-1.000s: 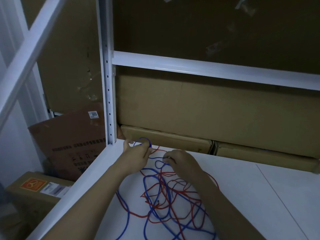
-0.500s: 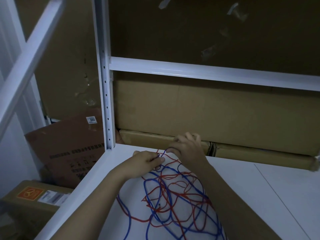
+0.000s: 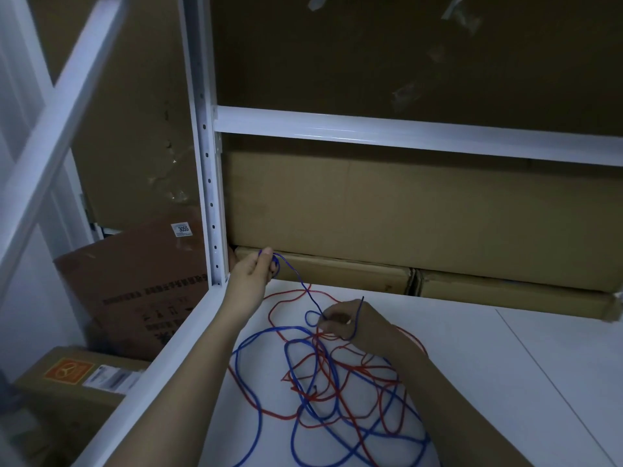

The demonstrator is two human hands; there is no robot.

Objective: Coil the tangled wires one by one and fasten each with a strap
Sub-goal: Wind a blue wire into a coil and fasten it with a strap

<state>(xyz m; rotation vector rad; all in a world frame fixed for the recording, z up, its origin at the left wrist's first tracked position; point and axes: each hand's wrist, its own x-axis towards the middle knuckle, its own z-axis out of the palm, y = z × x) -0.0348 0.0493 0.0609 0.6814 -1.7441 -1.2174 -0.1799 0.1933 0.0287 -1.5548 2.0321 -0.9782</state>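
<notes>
Blue wire (image 3: 263, 362) and red wire (image 3: 354, 372) are seen tangled together in loose loops on the white tabletop (image 3: 472, 382), the heap spread between the two forearms and running out of view at the lower edge. A strand of the blue wire is lifted out of the tangle and stretched between the two hands. The left hand (image 3: 251, 276) is raised near the far left corner of the tabletop, just beside the white perforated upright (image 3: 209, 183) of the shelving frame, and its fingers (image 3: 268, 261) are curled round a small blue loop, with the thumb closed over it. From there the strand slopes down to the right hand (image 3: 350, 326), which is held low over the far edge of the tangle; its fingertips are pinched on the blue wire, with a small loop formed just to their left and a short free end standing up behind the knuckles (whether the hand touches the red wire beneath cannot be told). Brown cardboard boxes (image 3: 387, 214) are stacked behind the tabletop under a white crossbar (image 3: 404, 136). A darker printed carton (image 3: 141, 281) is leaned at the left beyond the frame, above a box bearing an orange label (image 3: 69, 369). No strap can be made out in the dim light.
</notes>
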